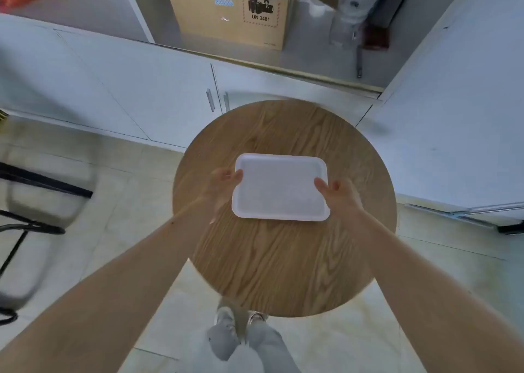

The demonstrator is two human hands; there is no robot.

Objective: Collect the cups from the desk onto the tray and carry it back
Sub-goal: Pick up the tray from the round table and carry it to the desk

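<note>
A white rectangular tray with nothing on it is over the middle of a round wooden table. My left hand grips its left short edge, thumb on the rim. My right hand grips the right short edge, thumb on top. Whether the tray rests on the tabletop or is held just above it, I cannot tell. No cups are in view.
White cabinets with metal handles run behind the table, topped by a counter holding a cardboard box. A white cabinet side stands at the right. A black-framed chair is on the tiled floor at left.
</note>
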